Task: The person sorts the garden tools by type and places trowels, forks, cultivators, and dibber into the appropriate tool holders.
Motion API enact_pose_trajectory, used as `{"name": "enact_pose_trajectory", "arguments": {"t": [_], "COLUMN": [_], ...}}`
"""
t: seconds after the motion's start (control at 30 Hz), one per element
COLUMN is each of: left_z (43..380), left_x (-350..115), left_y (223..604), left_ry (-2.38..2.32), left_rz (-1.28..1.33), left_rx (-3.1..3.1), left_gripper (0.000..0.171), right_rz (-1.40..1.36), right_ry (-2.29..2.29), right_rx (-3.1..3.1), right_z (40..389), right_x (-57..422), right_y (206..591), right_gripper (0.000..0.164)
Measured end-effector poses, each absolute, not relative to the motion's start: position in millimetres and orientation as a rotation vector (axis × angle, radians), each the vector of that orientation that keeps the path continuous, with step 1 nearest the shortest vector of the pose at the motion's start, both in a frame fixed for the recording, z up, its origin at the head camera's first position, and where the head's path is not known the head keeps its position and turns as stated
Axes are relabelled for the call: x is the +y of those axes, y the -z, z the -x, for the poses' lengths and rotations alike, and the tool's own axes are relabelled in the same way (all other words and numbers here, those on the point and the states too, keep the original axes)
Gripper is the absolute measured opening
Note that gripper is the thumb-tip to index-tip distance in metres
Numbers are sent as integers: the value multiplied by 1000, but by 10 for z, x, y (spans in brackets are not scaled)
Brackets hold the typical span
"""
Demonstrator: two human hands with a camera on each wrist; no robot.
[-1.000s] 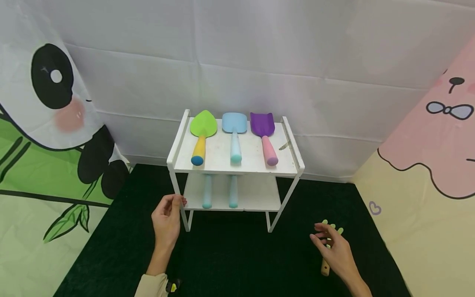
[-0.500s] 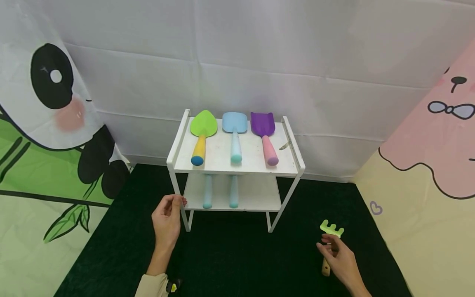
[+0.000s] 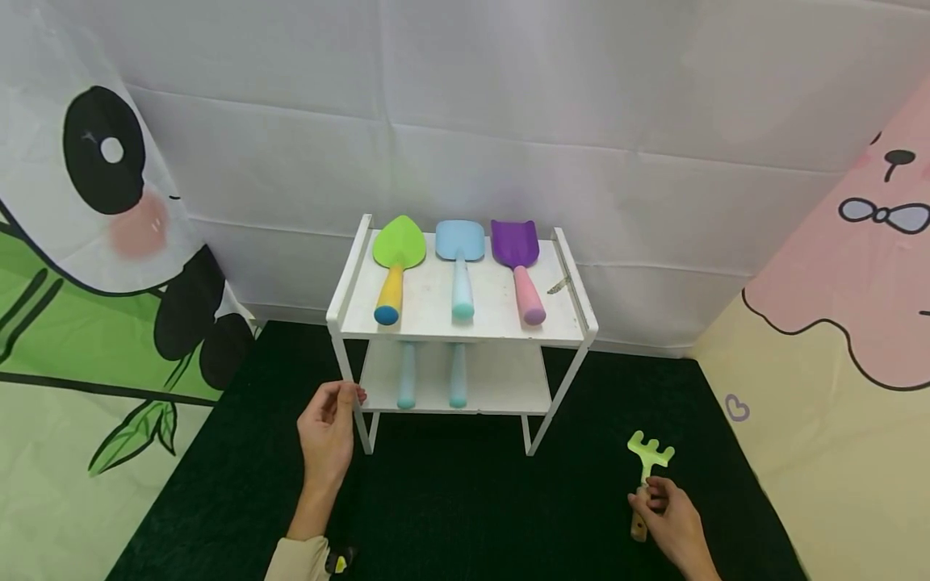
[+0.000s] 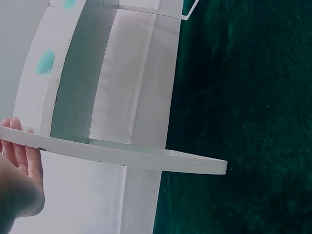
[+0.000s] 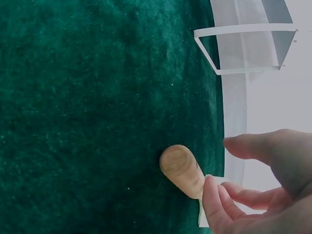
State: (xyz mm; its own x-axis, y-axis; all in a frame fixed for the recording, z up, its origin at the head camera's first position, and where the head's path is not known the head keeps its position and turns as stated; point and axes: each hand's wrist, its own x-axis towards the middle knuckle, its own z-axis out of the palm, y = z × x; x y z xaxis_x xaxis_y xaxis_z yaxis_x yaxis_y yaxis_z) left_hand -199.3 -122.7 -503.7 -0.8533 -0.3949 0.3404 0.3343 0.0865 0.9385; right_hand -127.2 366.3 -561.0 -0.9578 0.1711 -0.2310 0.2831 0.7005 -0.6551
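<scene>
My left hand [image 3: 327, 428] grips the left front leg of a white two-tier shelf [image 3: 552, 327]; in the left wrist view its fingers [image 4: 33, 158] reach behind the white bar. On the dark green cloth at the right lies a small hand rake [image 3: 649, 453] with a light green head and a wooden handle [image 5: 183, 170]. My right hand [image 3: 672, 516] is over that handle, thumb to one side and fingers to the other. In the right wrist view the thumb stands apart from the handle, while the fingertips are right by its neck.
On the top shelf lie a green trowel [image 3: 399, 242] with a yellow handle, a light blue shovel [image 3: 460, 240] and a purple shovel [image 3: 514, 244] with a pink handle. Two pale blue handles [image 3: 458, 379] show on the lower shelf. White cloth [image 3: 617, 210] hangs behind.
My right hand has moved down and slightly right, from the rake's head to its handle, uncovering the green head. The left hand keeps its place on the shelf leg.
</scene>
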Motion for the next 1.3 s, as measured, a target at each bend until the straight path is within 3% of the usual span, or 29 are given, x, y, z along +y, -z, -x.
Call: {"name": "enact_pose_trajectory", "arguments": {"t": [0.77,1.3], "left_z": [1978,1947], "left_x": [-1239,-1211], "left_y": [5056,4953], "left_ry": [1828,1847], "left_rz": [-30,-48], "left_rx": [-1831,-1835], "left_gripper": [21,24], "right_rz": [-565,-637], "right_ry": [1142,1478], "right_rx": [2570,2299], "right_z": [1200,1207], "right_x": [3751,3807], "right_y": [5730,5700], "right_gripper": [60,65]}}
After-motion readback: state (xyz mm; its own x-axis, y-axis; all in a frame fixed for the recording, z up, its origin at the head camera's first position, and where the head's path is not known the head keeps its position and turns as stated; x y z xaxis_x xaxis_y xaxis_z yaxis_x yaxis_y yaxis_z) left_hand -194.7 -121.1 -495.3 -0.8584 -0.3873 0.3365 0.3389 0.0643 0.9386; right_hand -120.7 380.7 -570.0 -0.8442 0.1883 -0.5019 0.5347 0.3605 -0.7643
